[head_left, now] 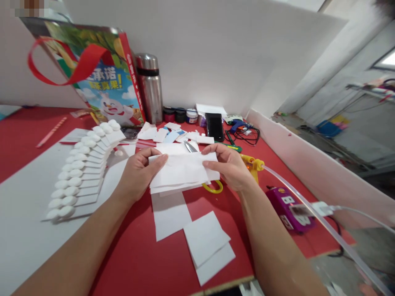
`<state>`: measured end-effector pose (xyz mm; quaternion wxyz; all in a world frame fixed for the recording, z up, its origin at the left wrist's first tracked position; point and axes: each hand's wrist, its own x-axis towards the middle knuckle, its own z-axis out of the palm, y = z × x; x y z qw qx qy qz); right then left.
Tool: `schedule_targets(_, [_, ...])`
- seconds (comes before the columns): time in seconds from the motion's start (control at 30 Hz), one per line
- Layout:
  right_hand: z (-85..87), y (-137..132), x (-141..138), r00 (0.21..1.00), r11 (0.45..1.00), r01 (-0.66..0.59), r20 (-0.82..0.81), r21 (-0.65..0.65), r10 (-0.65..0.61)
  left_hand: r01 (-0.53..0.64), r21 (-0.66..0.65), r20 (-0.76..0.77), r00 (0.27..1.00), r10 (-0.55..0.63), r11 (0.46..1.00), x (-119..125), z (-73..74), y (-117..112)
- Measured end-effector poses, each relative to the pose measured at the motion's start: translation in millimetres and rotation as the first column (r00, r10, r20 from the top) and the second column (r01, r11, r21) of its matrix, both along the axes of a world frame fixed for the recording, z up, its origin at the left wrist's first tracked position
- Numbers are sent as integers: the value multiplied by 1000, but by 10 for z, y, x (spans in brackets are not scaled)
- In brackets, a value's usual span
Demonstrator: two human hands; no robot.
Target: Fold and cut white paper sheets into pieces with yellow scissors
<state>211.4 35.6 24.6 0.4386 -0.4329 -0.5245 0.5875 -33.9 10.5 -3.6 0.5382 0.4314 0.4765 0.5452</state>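
My left hand [139, 172] and my right hand [228, 165] both grip a small stack of white paper sheets [182, 172], one at each side, just above the red table [135, 255]. Fingers and thumbs pinch the stack's edges. Scissors lie under the stack: the blades [190, 146] stick out behind it and a yellow handle loop [213, 188] shows below it. More white paper squares [203, 238] lie flat on the table in front of me.
At left, rows of white strips with cotton balls [80, 168] rest on a white board. Behind stand a colourful gift bag [101, 74], steel flask [150, 88], small jars, black phone [214, 126]. At right lie a yellow glue gun [253, 166], a purple device [288, 209] and a white cable.
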Motion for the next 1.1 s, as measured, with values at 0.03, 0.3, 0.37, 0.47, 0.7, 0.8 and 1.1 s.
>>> schedule_targets(0.03, [-6, 8, -2, 1000, 1000, 13, -20, 14, -13, -3, 18, -24, 1000, 4, 1000, -6, -4, 0])
schedule_targets(0.3, [-53, 36, 4, 997, 998, 43, -69, 39, -40, 53, -40, 67, 996, -50, 998, -3, -33, 4])
schedule_targets(0.37, [-58, 26, -15, 997, 998, 41, -70, 46, -38, 51, -51, 111, 993, -45, 997, 15, -29, -2])
schedule_targets(0.47, [-50, 6, -54, 999, 998, 19, -48, 58, -16, 56, -65, 162, 986, -45, 996, 37, -13, -17])
schedule_targets(0.7, [-74, 0, -64, 996, 992, 61, 59, 107, -68, 112, -74, 225, 970, -93, 991, -20, -5, -15])
schedule_targets(0.8, [-96, 12, -58, 995, 991, 95, 20, 90, -97, 115, -86, 212, 973, -94, 990, -34, 11, -12])
schedule_targets(1.1, [-67, 22, -67, 994, 988, 64, -79, -143, -76, 121, -121, 151, 983, -102, 985, 48, 2, -38])
